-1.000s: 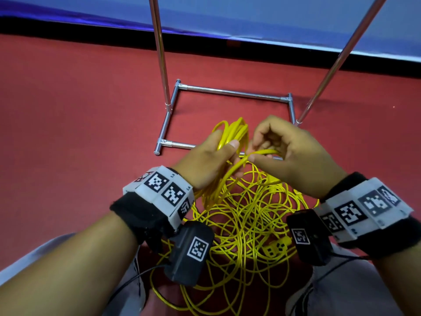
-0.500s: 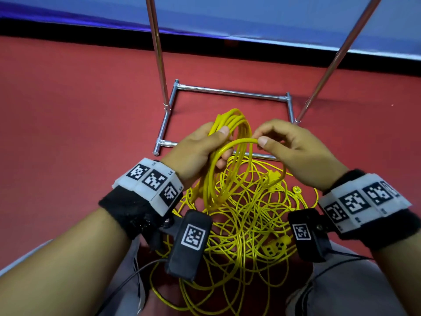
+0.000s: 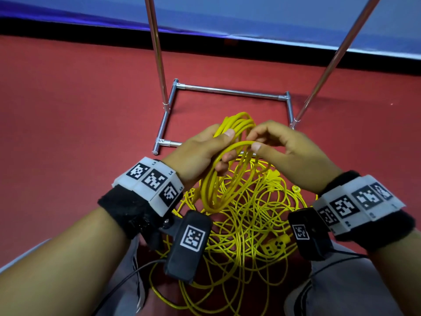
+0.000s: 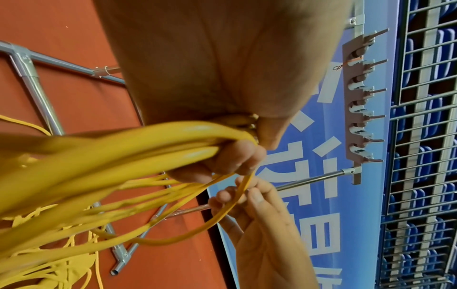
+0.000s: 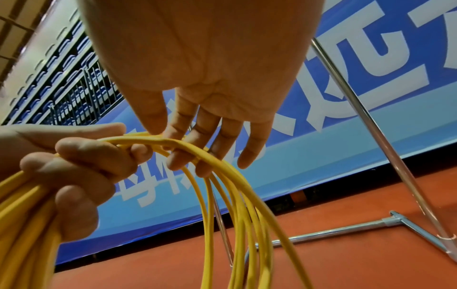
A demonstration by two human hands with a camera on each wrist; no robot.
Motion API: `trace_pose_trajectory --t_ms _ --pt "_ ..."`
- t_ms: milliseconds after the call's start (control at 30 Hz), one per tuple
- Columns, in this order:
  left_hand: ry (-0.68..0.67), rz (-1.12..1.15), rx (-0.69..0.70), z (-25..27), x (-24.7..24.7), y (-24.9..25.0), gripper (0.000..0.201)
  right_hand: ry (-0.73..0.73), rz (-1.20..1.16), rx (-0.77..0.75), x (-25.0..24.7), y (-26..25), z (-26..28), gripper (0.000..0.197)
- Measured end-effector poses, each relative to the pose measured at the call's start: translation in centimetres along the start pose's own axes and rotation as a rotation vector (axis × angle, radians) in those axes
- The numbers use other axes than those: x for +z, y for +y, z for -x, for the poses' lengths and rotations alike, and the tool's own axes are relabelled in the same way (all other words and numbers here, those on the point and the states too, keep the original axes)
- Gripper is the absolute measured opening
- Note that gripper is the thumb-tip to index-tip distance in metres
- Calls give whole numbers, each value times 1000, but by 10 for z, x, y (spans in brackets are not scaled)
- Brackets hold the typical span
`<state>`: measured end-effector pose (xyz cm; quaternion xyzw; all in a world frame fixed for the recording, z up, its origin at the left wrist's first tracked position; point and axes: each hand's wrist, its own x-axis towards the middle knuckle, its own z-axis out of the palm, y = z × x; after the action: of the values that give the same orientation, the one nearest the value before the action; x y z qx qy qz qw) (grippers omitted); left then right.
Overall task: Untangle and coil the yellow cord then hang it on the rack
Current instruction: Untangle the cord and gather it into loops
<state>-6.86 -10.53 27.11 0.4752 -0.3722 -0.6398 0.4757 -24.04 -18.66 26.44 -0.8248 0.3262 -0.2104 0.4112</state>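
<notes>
My left hand grips a coil of several loops of the yellow cord, thumb over the top, fingers curled beneath. My right hand pinches one more loop of the cord right beside the left thumb. In the left wrist view the left hand clamps the bundle while the right hand holds a single strand. In the right wrist view the right hand touches the loop next to the left hand. The loose tangle lies on the floor below.
The rack's metal base stands on the red floor just beyond my hands, with two uprights rising from it. A hook board tops the rack. A yellow socket end lies in the tangle. My knees flank the pile.
The right hand has drawn a strand out of the tangle into a fresh loop and brought it up beside the left thumb. The left hand has raised the coil slightly.
</notes>
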Motion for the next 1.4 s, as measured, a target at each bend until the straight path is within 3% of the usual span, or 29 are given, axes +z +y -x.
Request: trace_pose_trajectory --t_ms 300,533,767,1033,1267,1400 --pt "-156 29 -122 -1 0 -1 23 70 -65 -24 0 1 -3 8" --pt "-95 -15 -128 2 0 -5 14 48 -75 -44 -3 -3 -5 12" --pt "-103 -28 -184 5 1 0 18 103 -42 -66 -1 -1 -4 13" --pt "-94 -101 -102 6 -4 5 11 228 -146 14 5 -11 -10 15" --pt "-32 -51 -75 10 -10 15 20 63 -139 146 1 7 -5 12" --pt "-43 -98 -94 12 -11 12 19 122 -68 128 3 10 -2 16"
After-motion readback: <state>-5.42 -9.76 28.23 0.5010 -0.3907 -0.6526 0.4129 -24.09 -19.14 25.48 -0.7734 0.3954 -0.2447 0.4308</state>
